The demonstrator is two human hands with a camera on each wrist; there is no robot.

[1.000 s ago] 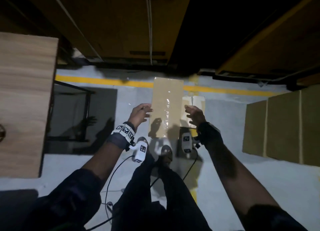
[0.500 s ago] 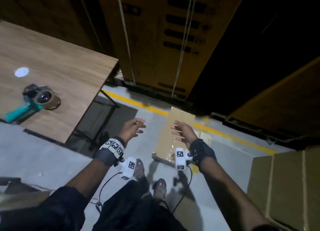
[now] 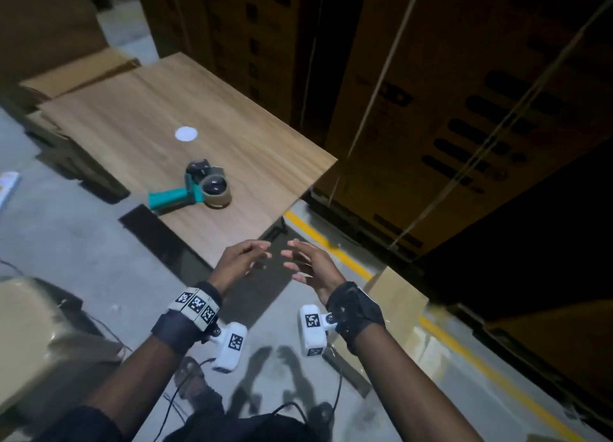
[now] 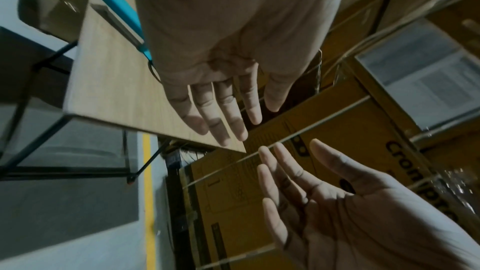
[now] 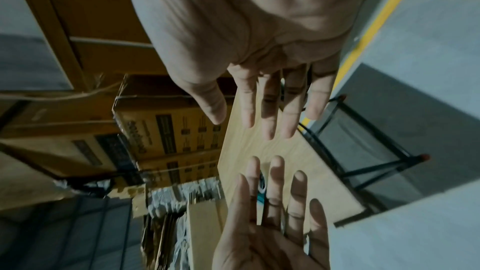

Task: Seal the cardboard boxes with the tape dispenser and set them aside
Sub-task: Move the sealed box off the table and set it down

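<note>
The teal-handled tape dispenser (image 3: 190, 189) lies on its side on the wooden table (image 3: 159, 116), near the front edge. Both hands hover empty in front of the table's near corner, palms facing each other, fingers relaxed. My left hand (image 3: 243, 259) is a short way from my right hand (image 3: 306, 264). A brown cardboard box (image 3: 401, 297) lies on the floor to the right, partly hidden behind my right wrist. In the left wrist view the teal handle (image 4: 122, 13) shows behind my left hand (image 4: 215, 110). The right wrist view shows my right hand (image 5: 272, 100) over the table.
Tall strapped cartons (image 3: 447, 126) stand right behind the table. A yellow floor line (image 3: 331, 246) runs past them. Flat cardboard (image 3: 76, 73) lies beyond the table's far left. A pale blurred box (image 3: 36, 335) sits at lower left. Cables trail by my feet.
My hands have left the taped box on the floor and come close together. The view has swung left, so the table and the tape dispenser now fill the middle.
</note>
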